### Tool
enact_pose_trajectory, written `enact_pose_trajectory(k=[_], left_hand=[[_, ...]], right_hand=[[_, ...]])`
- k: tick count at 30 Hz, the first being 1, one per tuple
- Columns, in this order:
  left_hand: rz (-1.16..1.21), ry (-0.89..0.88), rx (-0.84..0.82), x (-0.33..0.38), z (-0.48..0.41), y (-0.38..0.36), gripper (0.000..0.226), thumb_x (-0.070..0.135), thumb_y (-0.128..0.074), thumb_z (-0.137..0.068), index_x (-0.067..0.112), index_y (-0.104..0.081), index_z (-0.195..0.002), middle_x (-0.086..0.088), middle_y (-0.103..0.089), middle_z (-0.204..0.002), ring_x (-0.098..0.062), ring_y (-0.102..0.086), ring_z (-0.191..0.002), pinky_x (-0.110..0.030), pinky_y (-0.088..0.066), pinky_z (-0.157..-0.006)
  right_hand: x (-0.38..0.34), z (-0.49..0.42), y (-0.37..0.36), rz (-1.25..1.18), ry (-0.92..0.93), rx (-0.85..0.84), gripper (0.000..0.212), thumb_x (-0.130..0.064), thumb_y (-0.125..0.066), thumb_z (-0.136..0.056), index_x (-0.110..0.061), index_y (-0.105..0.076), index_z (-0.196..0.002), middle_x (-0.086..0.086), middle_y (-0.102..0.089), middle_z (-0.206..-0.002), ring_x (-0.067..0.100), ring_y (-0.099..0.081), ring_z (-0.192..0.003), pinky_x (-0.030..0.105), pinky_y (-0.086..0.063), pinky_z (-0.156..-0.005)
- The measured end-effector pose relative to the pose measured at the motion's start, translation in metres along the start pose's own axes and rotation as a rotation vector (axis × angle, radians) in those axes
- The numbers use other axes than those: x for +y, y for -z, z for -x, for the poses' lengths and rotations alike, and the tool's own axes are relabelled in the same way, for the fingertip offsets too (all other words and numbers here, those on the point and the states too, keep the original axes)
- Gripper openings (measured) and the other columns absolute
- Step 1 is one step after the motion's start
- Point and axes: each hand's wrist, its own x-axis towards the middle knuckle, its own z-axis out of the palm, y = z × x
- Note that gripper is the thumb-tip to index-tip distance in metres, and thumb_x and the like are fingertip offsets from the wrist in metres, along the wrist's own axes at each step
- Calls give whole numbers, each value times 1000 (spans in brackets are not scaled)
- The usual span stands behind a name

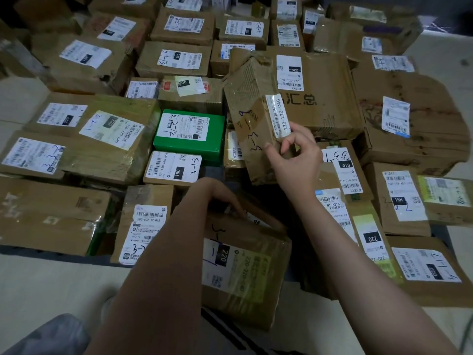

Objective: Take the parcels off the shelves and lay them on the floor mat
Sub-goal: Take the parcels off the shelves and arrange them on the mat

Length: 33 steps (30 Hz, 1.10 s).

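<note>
Parcels [176,60] – mostly brown cardboard with white shipping labels and handwritten codes – lie flat in close rows across the dark floor mat [51,252], whose edge shows against the pale floor [51,285].

Right hand [294,160]: closed on the tilted parcel [252,119]. Thumb and fingertips pinch its lower right edge, just beside a narrow label strip reading 220-220-C40. This parcel is taped, creased and raised at an angle above the flat rows. Its upper end overlaps the large flat carton [330,98] printed with black characters. Whether its lower end rests on the parcels beneath cannot be determined.

Left hand [220,198]: closed on the near parcel [245,272]. The fingers curl over its far top edge; the thumb is hidden. This parcel stands tilted at the near edge of the mat, with its label face – black box marked 220, yellow-green patch, blue handwriting – turned up toward the camera. The left forearm crosses its left side.

Reference item: one green parcel [189,134] lies flat to the left of the tilted parcel, with brown parcels on its other sides.
</note>
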Motion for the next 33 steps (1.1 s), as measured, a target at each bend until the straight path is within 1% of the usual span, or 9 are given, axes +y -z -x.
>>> enact_pose_trajectory(k=[6,9,12,15,18,21,25,28,33], left_hand=[[-94,43,-73,2,-7,1,23,36,-82,-74,24,-78,-94,-11,-76,-98,-29,-74,-87,-38,-59,-77],[-85,56,-92,-2,-8,3,39,37,-88,-65,23,-76,-99,-12,-75,-102,-31,-73,-93,-43,-58,-86],[-72,49,-94,-6,-8,4,48,39,-92,-59,21,-76,-101,-12,-75,-105,-32,-72,-98,-46,-55,-93],[-51,-8,-66,-10,-4,6,55,42,-94,-52,22,-77,-100,-10,-75,-107,-31,-72,-98,-40,-59,-85],[87,-76,63,-19,4,12,66,47,-93,-53,21,-71,-110,-10,-71,-114,-31,-67,-105,-41,-56,-87],[167,-140,207,-22,10,17,63,60,-77,-67,20,-66,-116,-6,-72,-108,-25,-65,-100,-33,-53,-72],[327,-137,279,-13,14,13,39,51,-53,-95,17,-62,-112,-2,-77,-81,-18,-73,-74,-24,-55,-53],[231,-126,403,-7,13,11,38,50,-47,-99,16,-60,-109,-6,-68,-101,-23,-66,-87,-33,-54,-72],[-85,-93,531,3,16,-1,42,44,-39,-104,13,-60,-122,-11,-64,-119,-22,-62,-86,-39,-49,-86]], right_hand=[[1,-1,4,-29,26,16,31,-9,-78,-72,-10,-50,-60,6,-68,-116,10,-58,-119,29,-49,-93],[1,-3,7,-34,2,27,30,-6,-78,-73,-5,-51,-61,8,-68,-117,13,-58,-122,18,-46,-92],[2,-3,10,-53,2,49,30,-3,-78,-74,-6,-51,-61,10,-67,-117,14,-58,-122,27,-49,-95],[2,-5,14,-56,-29,60,29,-2,-78,-75,-4,-52,-63,11,-66,-119,15,-57,-124,35,-50,-98],[2,-7,18,-67,-27,85,28,-1,-77,-76,-2,-52,-63,11,-66,-119,14,-57,-125,28,-50,-95],[4,-8,22,-108,-19,132,34,0,-76,-75,-12,-47,-61,13,-66,-118,13,-58,-122,19,-47,-92],[5,-8,26,-126,-29,127,41,-2,-76,-76,-22,-43,-61,10,-65,-120,7,-56,-123,22,-49,-94],[2,-9,26,-141,-29,114,39,-4,-76,-76,-22,-45,-60,8,-65,-119,-1,-55,-120,16,-47,-92],[-4,-7,20,-141,-27,85,37,-3,-76,-76,-18,-46,-61,8,-65,-120,7,-56,-123,19,-48,-94]])
